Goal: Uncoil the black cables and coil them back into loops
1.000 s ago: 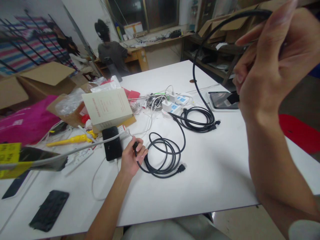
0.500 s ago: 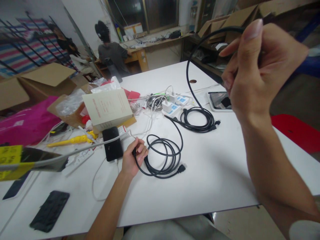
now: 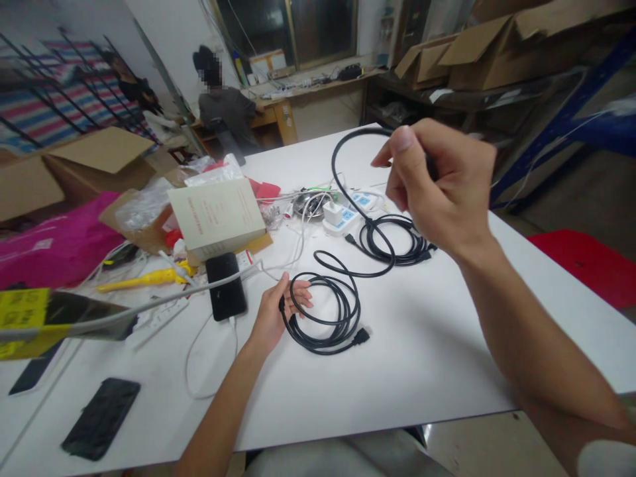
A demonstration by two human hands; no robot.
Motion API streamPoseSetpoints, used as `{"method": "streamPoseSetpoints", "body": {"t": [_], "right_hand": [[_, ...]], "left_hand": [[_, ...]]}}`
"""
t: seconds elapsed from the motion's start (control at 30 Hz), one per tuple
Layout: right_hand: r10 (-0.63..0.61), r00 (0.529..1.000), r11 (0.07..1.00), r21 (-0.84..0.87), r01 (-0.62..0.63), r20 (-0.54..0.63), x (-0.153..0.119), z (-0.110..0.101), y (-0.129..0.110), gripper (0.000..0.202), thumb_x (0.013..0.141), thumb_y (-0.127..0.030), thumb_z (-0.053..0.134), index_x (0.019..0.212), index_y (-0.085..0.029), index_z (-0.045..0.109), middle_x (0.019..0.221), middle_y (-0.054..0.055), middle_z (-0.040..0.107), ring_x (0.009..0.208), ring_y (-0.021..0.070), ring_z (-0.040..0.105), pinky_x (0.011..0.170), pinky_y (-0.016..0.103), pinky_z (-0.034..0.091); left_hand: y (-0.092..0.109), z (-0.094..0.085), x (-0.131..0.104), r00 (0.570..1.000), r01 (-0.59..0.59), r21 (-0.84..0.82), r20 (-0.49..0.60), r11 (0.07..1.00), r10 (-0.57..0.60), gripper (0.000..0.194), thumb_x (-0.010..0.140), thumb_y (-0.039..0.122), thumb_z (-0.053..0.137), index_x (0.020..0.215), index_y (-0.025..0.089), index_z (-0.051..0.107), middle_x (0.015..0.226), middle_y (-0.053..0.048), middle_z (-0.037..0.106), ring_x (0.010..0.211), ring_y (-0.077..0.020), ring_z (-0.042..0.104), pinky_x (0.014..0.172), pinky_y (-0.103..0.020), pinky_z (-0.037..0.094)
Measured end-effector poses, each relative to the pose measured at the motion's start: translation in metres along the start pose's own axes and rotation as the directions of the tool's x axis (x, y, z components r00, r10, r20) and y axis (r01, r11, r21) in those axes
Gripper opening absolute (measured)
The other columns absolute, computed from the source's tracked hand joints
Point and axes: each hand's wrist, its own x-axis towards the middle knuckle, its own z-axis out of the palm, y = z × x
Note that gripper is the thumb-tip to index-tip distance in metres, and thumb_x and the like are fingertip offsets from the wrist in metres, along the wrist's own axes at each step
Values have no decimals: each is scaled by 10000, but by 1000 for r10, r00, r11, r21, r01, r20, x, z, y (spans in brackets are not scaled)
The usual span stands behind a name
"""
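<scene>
A black HDMI cable [image 3: 332, 343] lies partly coiled on the white table [image 3: 397, 371], with one plug end on the tabletop at the coil's right. My left hand [image 3: 273, 315] holds the coil's left side loosely, its plug end against the thumb and the fingers stretched under the loops. Raised above the table, my right hand [image 3: 437, 185] is closed round the cable's free length, which arcs down and back to the coil. Just behind is a second coiled black cable [image 3: 397, 257], close to the hanging length.
White power strips [image 3: 340, 218] and chargers stand behind the coils. To the left are a phone [image 3: 226, 288], an open booklet [image 3: 213, 215], a yellow tool [image 3: 142, 279] and a black pouch [image 3: 102, 419]. A red stool [image 3: 583, 265] is at right; a person [image 3: 226, 109] sits in back.
My right hand has come down and to the left, lowering the cable into a looser curve. My left hand has moved slightly right, its fingers straightening under the coil.
</scene>
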Motion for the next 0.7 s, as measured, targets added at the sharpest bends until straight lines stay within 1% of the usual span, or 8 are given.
{"method": "streamPoseSetpoints", "body": {"t": [0.1, 0.17, 0.2, 0.3, 0.4, 0.5, 0.6, 0.7], "right_hand": [[-26, 975, 999, -19, 31, 221, -6, 4, -5, 381, 1119, -438, 502, 864, -222, 685, 578, -63, 528, 507, 95, 469, 569, 261, 335], [-29, 920, 999, -6, 34, 391, -10, 9, -7, 435, 1116, -500, 479, 844, -220, 671, 578, -58, 505, 523, 101, 443, 581, 268, 314], [-29, 881, 1000, 11, 27, 472, -12, 12, -9, 459, 1117, -516, 464, 831, -217, 665, 572, -56, 488, 526, 104, 426, 585, 272, 300], [-54, 733, 997, 72, 6, 678, -20, 26, -12, 504, 1133, -479, 424, 776, -197, 642, 567, -44, 477, 528, 102, 382, 596, 283, 268], [-71, 533, 995, 98, -23, 843, -33, 44, -12, 471, 1128, -385, 443, 767, -176, 660, 605, -23, 553, 529, 94, 371, 612, 287, 261], [-76, 341, 996, 91, -28, 937, -48, 62, -10, 384, 1106, -344, 493, 860, -167, 730, 729, 18, 676, 572, 104, 436, 632, 288, 274], [-91, 214, 996, 88, 21, 973, -64, 77, -8, 369, 1091, -335, 517, 863, -154, 744, 831, 63, 730, 637, 130, 502, 638, 300, 271], [-94, 134, 995, 90, 35, 987, -76, 86, -9, 383, 1088, -353, 515, 865, -158, 757, 822, 66, 731, 647, 142, 511, 625, 304, 259]], "left_hand": [[3, -1, 1, 998, 63, -93, 15, 994, -62, 491, 1006, 521, 673, 1027, 47, 797, 895, -157, 800, 724, -199, 768, 574, -242, 590], [5, 0, 0, 994, 108, -160, 4, 981, -109, 427, 1056, 442, 615, 1045, 53, 790, 915, -161, 811, 760, -203, 788, 613, -243, 614], [6, 0, 0, 991, 128, -193, -9, 973, -132, 402, 1073, 409, 592, 1058, 57, 785, 917, -158, 815, 770, -201, 794, 635, -244, 625], [9, 2, 0, 981, 175, -285, -33, 942, -192, 361, 1099, 356, 548, 1090, 73, 772, 928, -147, 821, 802, -200, 807, 702, -259, 652], [9, -1, 2, 976, 189, -363, -30, 912, -215, 318, 1104, 320, 538, 1043, 107, 766, 913, -121, 820, 794, -194, 807, 739, -277, 663], [7, -5, 5, 976, 204, -402, 12, 893, -217, 302, 1097, 321, 553, 1070, 106, 764, 917, -117, 818, 794, -193, 805, 754, -277, 658], [6, -9, 6, 968, 243, -402, 40, 883, -249, 309, 1082, 349, 587, 1141, 98, 757, 914, -115, 816, 796, -200, 804, 741, -279, 654], [6, -9, 4, 966, 251, -394, 38, 884, -257, 281, 1053, 349, 649, 1138, 103, 753, 841, -66, 780, 701, -159, 766, 685, -259, 639]]}}
